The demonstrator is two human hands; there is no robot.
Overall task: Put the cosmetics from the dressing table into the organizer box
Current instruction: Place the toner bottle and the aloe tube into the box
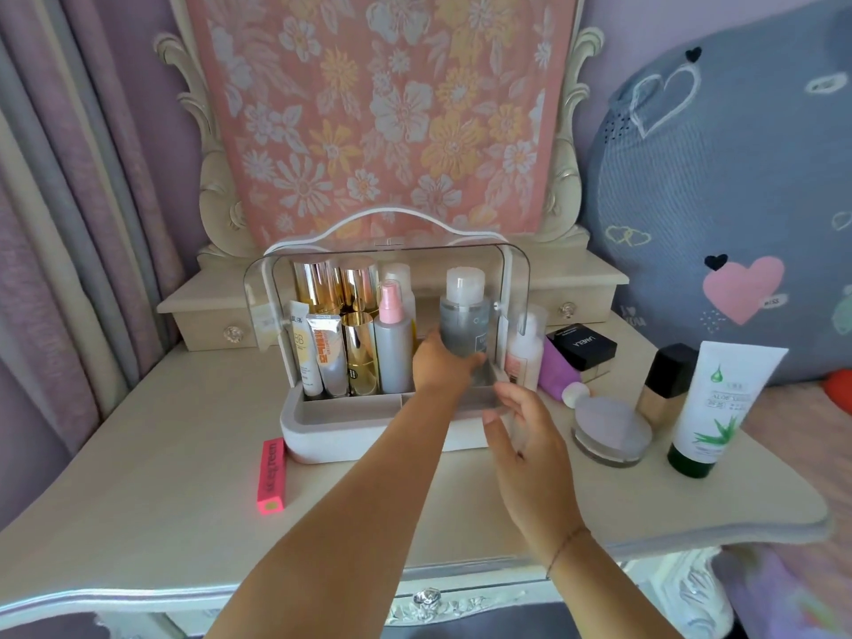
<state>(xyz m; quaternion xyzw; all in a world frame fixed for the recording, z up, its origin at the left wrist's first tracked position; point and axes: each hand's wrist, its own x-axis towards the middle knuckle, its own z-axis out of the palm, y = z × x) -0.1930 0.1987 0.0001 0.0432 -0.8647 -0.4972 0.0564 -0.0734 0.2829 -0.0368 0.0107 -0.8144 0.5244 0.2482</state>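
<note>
Right hand (516, 435) nearest, fingers spread, holding nothing, just in front of organizer box (332, 426). Left hand (438, 362) fingers wrapped around grey bottle (463, 315), upright in box's right side. Aloe tube (719, 408) stands on desk (138, 477).

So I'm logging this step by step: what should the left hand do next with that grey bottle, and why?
Probably lower the grey bottle straight down into the organizer box and let go. The left hand grips it upright over the free right side, beside the pink-capped spray bottle, while the right hand waits open at the box's front.
</note>
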